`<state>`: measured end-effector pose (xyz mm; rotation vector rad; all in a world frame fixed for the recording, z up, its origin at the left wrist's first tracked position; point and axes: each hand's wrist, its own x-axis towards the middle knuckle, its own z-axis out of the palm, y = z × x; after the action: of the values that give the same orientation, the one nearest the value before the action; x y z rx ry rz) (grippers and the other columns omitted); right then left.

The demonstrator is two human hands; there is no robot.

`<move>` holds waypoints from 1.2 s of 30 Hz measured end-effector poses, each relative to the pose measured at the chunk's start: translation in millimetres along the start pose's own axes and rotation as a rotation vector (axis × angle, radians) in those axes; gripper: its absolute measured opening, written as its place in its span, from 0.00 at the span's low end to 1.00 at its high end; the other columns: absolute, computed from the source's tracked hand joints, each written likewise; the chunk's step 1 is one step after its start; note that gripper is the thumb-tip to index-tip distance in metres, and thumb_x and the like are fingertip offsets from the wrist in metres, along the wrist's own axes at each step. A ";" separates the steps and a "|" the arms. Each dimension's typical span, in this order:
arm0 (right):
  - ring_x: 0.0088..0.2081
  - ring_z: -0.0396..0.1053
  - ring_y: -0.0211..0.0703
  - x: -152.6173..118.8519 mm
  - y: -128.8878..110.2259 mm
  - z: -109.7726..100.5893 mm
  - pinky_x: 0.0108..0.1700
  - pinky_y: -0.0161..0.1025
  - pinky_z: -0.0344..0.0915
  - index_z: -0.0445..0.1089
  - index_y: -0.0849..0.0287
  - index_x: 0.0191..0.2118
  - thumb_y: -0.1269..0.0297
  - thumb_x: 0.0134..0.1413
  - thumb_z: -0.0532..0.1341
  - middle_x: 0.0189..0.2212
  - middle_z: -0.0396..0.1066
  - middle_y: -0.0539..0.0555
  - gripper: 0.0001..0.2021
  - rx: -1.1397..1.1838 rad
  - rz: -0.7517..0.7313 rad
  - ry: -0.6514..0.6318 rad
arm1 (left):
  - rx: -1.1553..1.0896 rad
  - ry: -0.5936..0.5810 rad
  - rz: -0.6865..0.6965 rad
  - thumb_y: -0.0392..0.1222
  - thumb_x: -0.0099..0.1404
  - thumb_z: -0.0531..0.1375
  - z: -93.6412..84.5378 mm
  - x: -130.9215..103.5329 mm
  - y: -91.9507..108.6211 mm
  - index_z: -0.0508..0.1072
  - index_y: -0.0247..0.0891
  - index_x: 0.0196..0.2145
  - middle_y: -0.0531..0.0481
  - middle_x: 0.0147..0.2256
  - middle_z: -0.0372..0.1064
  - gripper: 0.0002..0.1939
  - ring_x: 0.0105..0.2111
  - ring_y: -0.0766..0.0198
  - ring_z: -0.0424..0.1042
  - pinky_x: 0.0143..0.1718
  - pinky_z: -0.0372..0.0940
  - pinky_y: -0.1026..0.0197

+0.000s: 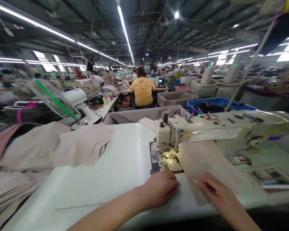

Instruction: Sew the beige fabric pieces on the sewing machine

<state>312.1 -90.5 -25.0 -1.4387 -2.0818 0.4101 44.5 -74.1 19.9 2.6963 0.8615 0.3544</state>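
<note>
A beige fabric piece (207, 160) lies on the sewing machine bed, right of the needle area and under the machine arm. Its near edge is pinched by my right hand (213, 189), thumb against fingers. My left hand (161, 187) rests just in front of the metal needle plate (156, 157), fingers curled in; whatever they hold, if anything, is hidden. The white sewing machine (202, 126) stands across the right half of the table, its lamp lighting the plate below the presser foot.
Stacked beige fabric pieces (82, 144) lie at the table's left, beside a white fan (72, 102) with a green stripe. Behind the table are a grey cloth-lined bin (144, 114) and a blue basket (216, 102). A person in a yellow shirt (142, 89) sits farther ahead.
</note>
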 end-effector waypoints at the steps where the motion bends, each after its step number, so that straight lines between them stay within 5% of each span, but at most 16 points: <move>1: 0.37 0.78 0.44 -1.5 3.0 -0.4 0.39 0.35 0.74 0.75 0.52 0.37 0.58 0.67 0.53 0.36 0.79 0.52 0.14 -0.047 0.006 0.114 | 0.003 0.017 0.003 0.34 0.70 0.53 -1.1 3.6 2.4 0.71 0.38 0.52 0.43 0.45 0.75 0.16 0.45 0.55 0.75 0.47 0.71 0.56; 3: 0.42 0.78 0.46 -5.7 1.0 -3.6 0.43 0.36 0.74 0.75 0.54 0.46 0.62 0.66 0.54 0.43 0.80 0.55 0.13 -0.145 -0.110 0.277 | 0.004 0.106 0.041 0.31 0.69 0.51 -2.3 13.6 8.8 0.60 0.36 0.63 0.38 0.55 0.70 0.26 0.55 0.53 0.71 0.54 0.69 0.53; 6: 0.42 0.79 0.44 -12.2 -21.8 -12.6 0.42 0.34 0.74 0.75 0.57 0.50 0.75 0.62 0.50 0.44 0.80 0.57 0.19 -0.222 -0.446 0.322 | -0.039 0.220 0.146 0.29 0.68 0.50 -0.1 31.8 17.2 0.47 0.33 0.69 0.33 0.66 0.56 0.33 0.66 0.53 0.57 0.62 0.62 0.51; 8: 0.41 0.79 0.43 -14.5 -41.7 -19.4 0.41 0.33 0.74 0.74 0.58 0.51 0.77 0.61 0.50 0.44 0.80 0.58 0.21 -0.228 -0.543 0.273 | -0.100 0.170 0.162 0.31 0.68 0.52 4.3 40.8 18.9 0.58 0.31 0.64 0.34 0.60 0.66 0.26 0.61 0.53 0.66 0.58 0.67 0.54; 11: 0.40 0.79 0.44 -16.4 -59.0 -29.1 0.42 0.35 0.75 0.75 0.56 0.49 0.68 0.65 0.57 0.42 0.80 0.57 0.12 -0.142 -0.472 0.242 | -0.137 0.055 0.131 0.32 0.68 0.53 11.7 36.4 15.7 0.75 0.34 0.42 0.42 0.40 0.78 0.11 0.43 0.56 0.78 0.46 0.72 0.59; 14: 0.38 0.79 0.45 -21.1 -56.2 -36.8 0.38 0.35 0.76 0.76 0.56 0.45 0.55 0.63 0.63 0.41 0.79 0.58 0.12 -0.052 -0.334 0.294 | -0.162 0.128 0.142 0.31 0.65 0.55 12.8 2.6 8.3 0.76 0.37 0.43 0.43 0.44 0.78 0.12 0.47 0.55 0.77 0.56 0.67 0.53; 18: 0.46 0.78 0.53 -28.3 -47.5 -33.3 0.41 0.39 0.77 0.76 0.56 0.51 0.38 0.45 0.69 0.53 0.75 0.63 0.33 0.027 -0.302 0.129 | -0.174 0.188 -0.005 0.29 0.64 0.54 2.3 -66.8 -6.0 0.73 0.42 0.52 0.47 0.50 0.77 0.21 0.56 0.56 0.73 0.68 0.50 0.39; 21: 0.53 0.74 0.60 -27.6 -52.1 -18.3 0.52 0.47 0.73 0.73 0.57 0.57 0.35 0.34 0.73 0.58 0.71 0.66 0.45 0.074 -0.367 -0.062 | -0.198 0.259 -0.243 0.35 0.70 0.53 -6.7 -108.0 -16.0 0.75 0.45 0.51 0.50 0.49 0.78 0.17 0.52 0.59 0.76 0.66 0.56 0.44; 25: 0.57 0.70 0.62 -17.0 -65.5 2.3 0.56 0.49 0.70 0.72 0.58 0.58 0.43 0.35 0.76 0.61 0.67 0.66 0.43 0.138 -0.382 -0.270 | -0.247 0.341 -0.517 0.45 0.72 0.53 -16.7 -130.8 -19.8 0.78 0.45 0.46 0.50 0.44 0.80 0.15 0.46 0.57 0.78 0.51 0.72 0.57; 28: 0.55 0.73 0.57 -1.5 -70.4 12.6 0.55 0.47 0.69 0.77 0.55 0.50 0.51 0.49 0.70 0.58 0.72 0.61 0.23 0.251 -0.258 -0.331 | -0.292 0.363 -0.585 0.48 0.71 0.52 -24.5 -129.0 -18.1 0.78 0.43 0.40 0.51 0.36 0.80 0.15 0.36 0.60 0.78 0.43 0.73 0.61; 30: 0.46 0.77 0.51 11.7 -70.3 19.3 0.49 0.44 0.71 0.77 0.55 0.40 0.54 0.58 0.63 0.47 0.79 0.56 0.11 0.342 -0.070 -0.321 | -0.304 0.393 -0.614 0.49 0.70 0.52 -28.1 -122.3 -18.7 0.77 0.42 0.37 0.50 0.34 0.79 0.16 0.34 0.60 0.77 0.40 0.71 0.62; 33: 0.33 0.76 0.48 28.5 -68.1 31.9 0.38 0.42 0.71 0.72 0.55 0.34 0.50 0.53 0.62 0.28 0.78 0.51 0.13 0.466 0.303 -0.153 | -0.305 0.423 -0.710 0.51 0.69 0.52 -27.5 -108.5 -24.2 0.76 0.40 0.33 0.51 0.29 0.76 0.17 0.31 0.60 0.74 0.35 0.68 0.62; 36: 0.29 0.74 0.48 32.6 -66.5 45.9 0.34 0.42 0.71 0.66 0.54 0.39 0.47 0.42 0.68 0.27 0.76 0.51 0.22 0.554 0.553 0.116 | -0.320 0.422 -0.844 0.54 0.67 0.52 -22.1 -95.8 -31.6 0.75 0.40 0.29 0.52 0.25 0.74 0.19 0.28 0.59 0.72 0.31 0.65 0.61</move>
<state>225.9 -82.1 -15.8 -1.6051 -1.2987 1.0017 -54.9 -102.1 15.7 1.7714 1.7651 0.7724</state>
